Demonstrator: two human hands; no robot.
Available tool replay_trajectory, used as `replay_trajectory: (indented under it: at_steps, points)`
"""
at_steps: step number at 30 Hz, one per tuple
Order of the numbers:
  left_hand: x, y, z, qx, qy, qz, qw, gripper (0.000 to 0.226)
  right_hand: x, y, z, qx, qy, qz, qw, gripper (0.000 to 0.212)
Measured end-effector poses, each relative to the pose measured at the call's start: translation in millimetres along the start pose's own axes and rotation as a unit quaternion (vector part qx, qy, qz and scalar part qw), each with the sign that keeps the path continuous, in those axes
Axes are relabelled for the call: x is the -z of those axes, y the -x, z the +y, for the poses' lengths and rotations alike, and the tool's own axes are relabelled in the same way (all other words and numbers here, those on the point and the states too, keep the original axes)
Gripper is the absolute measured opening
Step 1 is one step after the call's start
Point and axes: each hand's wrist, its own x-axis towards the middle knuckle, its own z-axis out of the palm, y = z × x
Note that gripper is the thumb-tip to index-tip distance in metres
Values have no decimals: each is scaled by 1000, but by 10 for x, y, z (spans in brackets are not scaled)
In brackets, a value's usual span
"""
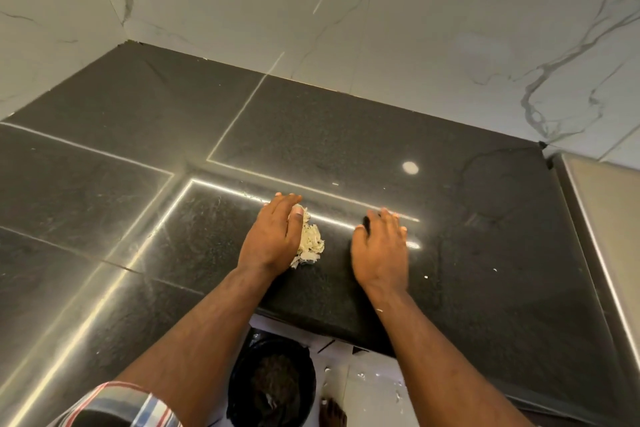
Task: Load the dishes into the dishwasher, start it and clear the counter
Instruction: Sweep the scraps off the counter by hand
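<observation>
I am looking down into a home kitchen. A polished black speckled stone surface fills a corner, and white marble-look wall tiles with grey veins rise behind it. Right of the surface lies a brushed steel edge. Below its front edge, a black round bin lined with a bag stands on a white tiled floor.

You are looking at a speckled black stone counter, a pale cream crumbly heap of scraps at mid-frame, white grey-veined marble wall tiles across the top, and a red, white and blue striped sleeve at lower left.
</observation>
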Motion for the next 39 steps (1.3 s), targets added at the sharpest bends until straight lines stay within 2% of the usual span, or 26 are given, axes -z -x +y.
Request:
replay_trajectory:
  at_steps: [3, 6, 9, 13, 16, 18, 20, 23, 25, 28, 29, 32, 35, 37, 39]
  points:
    - [-30, -4, 24, 2, 4, -3, 1000, 44, -185, 51, -380, 70, -94, -53, 992, 56]
    - [-18, -8, 1, 1, 1, -2, 1000, 44, -169, 71, -418, 70, -166, -67, 981, 51]
    - [-30, -3, 15, -13, -13, 2, 1000, 43, -40, 74, -108, 36, -100, -13, 994, 50]
    - [-52, -21, 32, -21, -31, -1, 999, 45, 99, 94, 146, 15, -54, 19, 998, 49]
    - [-38, -13, 30, -20, -27, -15, 999, 45, 269, 88, 407, -31, 15, 87, 996, 51]
    - [-20, 1, 27, -14, -10, -16, 1000, 45, 324, 134, 549, -99, 43, 82, 991, 53]
    - [5, 7, 25, -12, 6, -16, 1000, 44, 235, 195, 462, -117, 49, 60, 990, 57]
    - [42, 6, 37, -1, 43, -7, 999, 42, -73, 199, -82, -41, 8, 22, 999, 61]
    - [107, -1, 47, 5, 84, 26, 996, 38, -280, 198, -498, 16, -54, -23, 998, 62]
    - [276, -45, -3, 17, 113, 83, 990, 33, -352, 131, -811, 58, -196, -102, 974, 53]
    - [356, -68, -57, 19, 108, 93, 990, 33, -330, 70, -815, 59, -223, -101, 968, 51]
    - [580, -158, -263, 34, 52, 80, 995, 36, -252, -192, -676, 71, -142, -84, 984, 50]
    - [641, -241, -386, 30, 10, 16, 999, 41, -320, -298, -685, 144, -23, -138, 980, 57]
    - [601, -223, -356, 5, 26, -19, 999, 42, -374, -209, -773, 204, 2, -164, 965, 63]
    - [561, -156, -314, -3, 74, -4, 997, 39, -392, -46, -792, 231, -4, -173, 958, 70]
